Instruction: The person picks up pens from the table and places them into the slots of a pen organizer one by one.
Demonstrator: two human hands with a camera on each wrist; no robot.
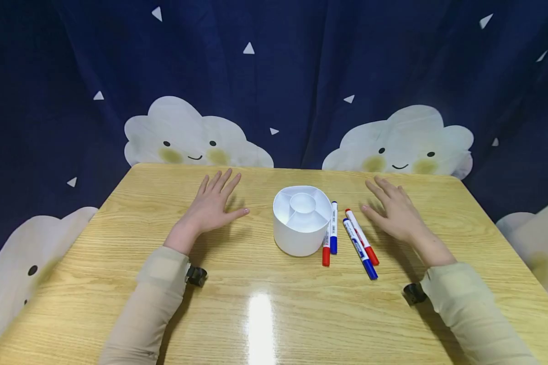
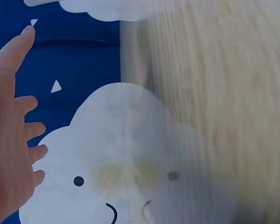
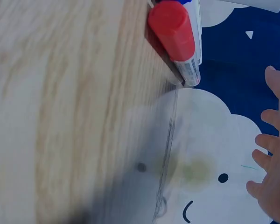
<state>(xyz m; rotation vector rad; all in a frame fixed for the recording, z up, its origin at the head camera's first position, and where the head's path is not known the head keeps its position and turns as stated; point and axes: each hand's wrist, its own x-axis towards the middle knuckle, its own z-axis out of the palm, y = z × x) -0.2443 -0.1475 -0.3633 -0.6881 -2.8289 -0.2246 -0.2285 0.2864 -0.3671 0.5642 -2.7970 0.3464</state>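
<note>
A round white desk organizer with several compartments stands upright between the two hands. Close against its right side lie a red-capped marker and a blue-capped marker. Farther right, another blue-capped marker and another red-capped marker lie side by side. My left hand, fingers spread and holding nothing, hovers to the left of the organizer. To the right of the markers is my right hand, also holding nothing, its thumb near the red-capped one. The right wrist view shows a red cap close up.
Everything lies on a light wooden table with a bright glare streak near its front. Behind it hangs a dark blue curtain printed with smiling clouds and small triangles. Black wrist cameras sit at the left cuff and right cuff.
</note>
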